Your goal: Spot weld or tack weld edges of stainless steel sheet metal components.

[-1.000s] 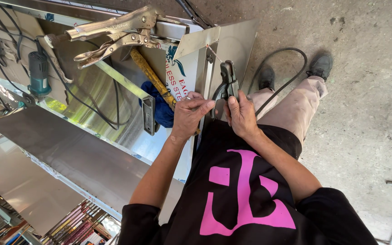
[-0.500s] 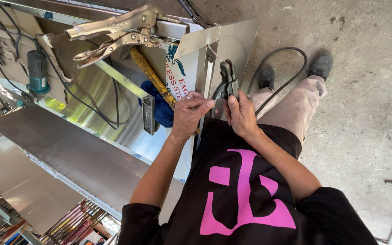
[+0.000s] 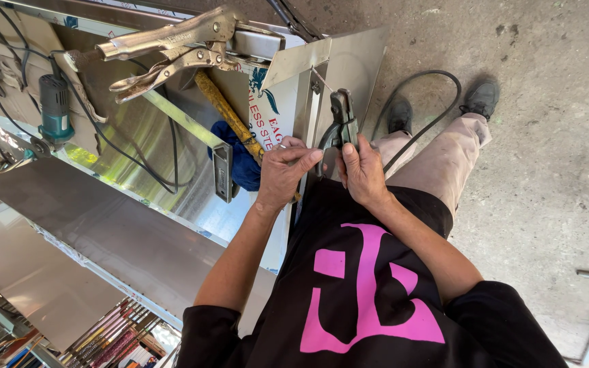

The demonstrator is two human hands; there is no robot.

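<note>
From the head camera, the person's right hand point(image 3: 361, 172) was wrapped around the handles of a dark clamp tool point(image 3: 341, 121), whose jaws bit onto the thin edge of an upright steel sheet point(image 3: 349, 58) at the end of the workbench point(image 3: 97, 238). The left hand point(image 3: 282, 174) was pressed against the sheet's edge just beside it, fingers curled; whether it gripped anything I could not tell. A black cable point(image 3: 431, 102) looped over the concrete floor point(image 3: 553, 150) by the shoes. Large locking pliers point(image 3: 165, 48) lay near the bench's far edge, a wooden-handled hammer point(image 3: 230, 116) and a blue rag point(image 3: 240, 163) beside the left hand, and a teal grinder point(image 3: 56, 112) toward the bench's far left corner.
</note>
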